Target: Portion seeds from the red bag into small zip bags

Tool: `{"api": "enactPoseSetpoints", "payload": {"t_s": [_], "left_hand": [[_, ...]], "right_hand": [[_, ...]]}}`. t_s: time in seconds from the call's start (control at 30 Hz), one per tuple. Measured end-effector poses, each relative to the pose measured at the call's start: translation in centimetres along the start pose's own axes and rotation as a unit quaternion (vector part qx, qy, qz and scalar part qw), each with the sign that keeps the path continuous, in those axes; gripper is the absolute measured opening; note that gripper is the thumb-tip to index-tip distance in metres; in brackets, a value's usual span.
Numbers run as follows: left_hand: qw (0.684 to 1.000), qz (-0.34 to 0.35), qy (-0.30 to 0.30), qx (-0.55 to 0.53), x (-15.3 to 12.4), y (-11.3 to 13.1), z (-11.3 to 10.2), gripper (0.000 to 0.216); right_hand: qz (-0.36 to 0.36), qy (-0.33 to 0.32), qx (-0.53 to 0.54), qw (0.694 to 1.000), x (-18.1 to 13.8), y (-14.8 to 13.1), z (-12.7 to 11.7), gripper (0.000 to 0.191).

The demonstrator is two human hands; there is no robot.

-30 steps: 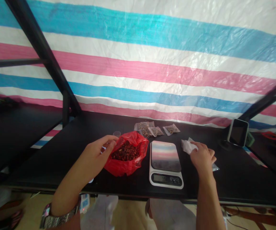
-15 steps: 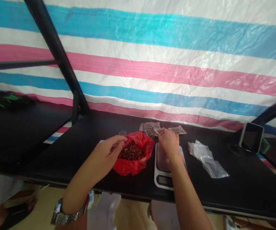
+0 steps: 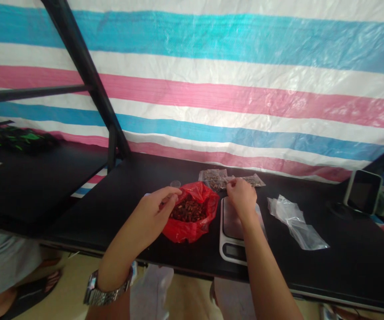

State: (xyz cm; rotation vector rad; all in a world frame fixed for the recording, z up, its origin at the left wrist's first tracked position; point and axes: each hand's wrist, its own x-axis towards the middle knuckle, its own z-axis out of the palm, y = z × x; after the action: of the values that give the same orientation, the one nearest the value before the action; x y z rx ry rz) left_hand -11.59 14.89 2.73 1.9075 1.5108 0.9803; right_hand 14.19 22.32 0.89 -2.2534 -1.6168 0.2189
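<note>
My left hand [image 3: 160,204], a watch on its wrist, hovers at the left rim of a red plastic bag [image 3: 192,233]. Its thumb and fingers are drawn together; what they hold, if anything, is hidden. Inside the bag lie many small reddish-brown dried pieces [image 3: 189,210]. Over the back of a white kitchen scale [image 3: 225,246] reaches my right hand [image 3: 242,194], its fingertips pinched on the edge of a small clear plastic bag [image 3: 229,178]. Beside it are filled small bags [image 3: 214,178] of brownish pieces; another [image 3: 253,180] shows behind the hand.
Clear plastic bags [image 3: 298,222] lie flat right of the scale. Farther right stands a device with a dark screen [image 3: 362,192]. A small clear round cup or lid [image 3: 175,183] sits behind the red bag. A black frame post [image 3: 88,71] rises at left; a person's foot [image 3: 50,282] shows below.
The whole view has shifted slightly, so the table things appear farther right. My right hand stays by the filled bags, and my left hand remains at the red bag's rim.
</note>
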Motion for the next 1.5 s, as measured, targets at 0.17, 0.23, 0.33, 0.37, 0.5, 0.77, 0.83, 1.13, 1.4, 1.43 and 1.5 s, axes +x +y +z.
{"api": "enactPoseSetpoints", "payload": {"t_s": [0.17,0.23,0.33,0.37,0.5,0.77,0.83,1.13,1.4,1.43,1.5], "left_hand": [[0.995,0.051,0.079,-0.019,0.4,2.2,2.7,0.026],[0.993,0.066,0.075,-0.064,0.3,3.9,4.7,0.025],[0.985,0.056,0.047,-0.155,-0.2,5.9,7.0,0.021],[0.981,0.046,0.045,-0.184,-0.3,6.3,7.4,0.02],[0.964,0.013,0.03,-0.265,-0.3,6.0,7.7,0.019],[0.923,-0.043,-0.075,-0.376,0.3,5.0,6.9,0.026],[0.934,-0.027,-0.074,-0.348,0.2,5.1,6.6,0.026],[0.993,0.054,0.021,-0.101,-0.3,5.0,6.2,0.02],[0.973,0.039,-0.032,-0.223,0.1,3.6,3.5,0.021],[0.979,0.039,-0.029,-0.2,0.2,3.2,3.1,0.021],[0.99,0.051,0.004,-0.128,0.4,2.1,2.7,0.019]], "right_hand": [[-0.042,0.032,0.307,0.95,-1.6,0.5,-2.2,0.018],[-0.087,0.0,0.459,0.884,-3.1,0.4,-2.8,0.016],[-0.12,-0.053,0.576,0.807,-5.9,-0.3,-3.3,0.028],[-0.121,-0.069,0.595,0.792,-6.6,-0.5,-3.4,0.032],[-0.114,-0.112,0.623,0.766,-8.4,-0.7,-3.3,0.039],[-0.114,-0.182,0.67,0.71,-8.9,-0.2,-3.2,0.044],[-0.102,-0.169,0.679,0.708,-8.9,-0.2,-3.0,0.042],[-0.127,0.093,0.575,0.803,-8.8,-1.2,-1.9,0.024],[0.009,-0.154,0.654,0.741,-8.6,-1.5,-0.4,0.064],[0.016,-0.161,0.675,0.72,-8.5,-1.5,-0.1,0.063],[0.01,-0.123,0.705,0.698,-8.2,-1.7,0.3,0.06]]}}
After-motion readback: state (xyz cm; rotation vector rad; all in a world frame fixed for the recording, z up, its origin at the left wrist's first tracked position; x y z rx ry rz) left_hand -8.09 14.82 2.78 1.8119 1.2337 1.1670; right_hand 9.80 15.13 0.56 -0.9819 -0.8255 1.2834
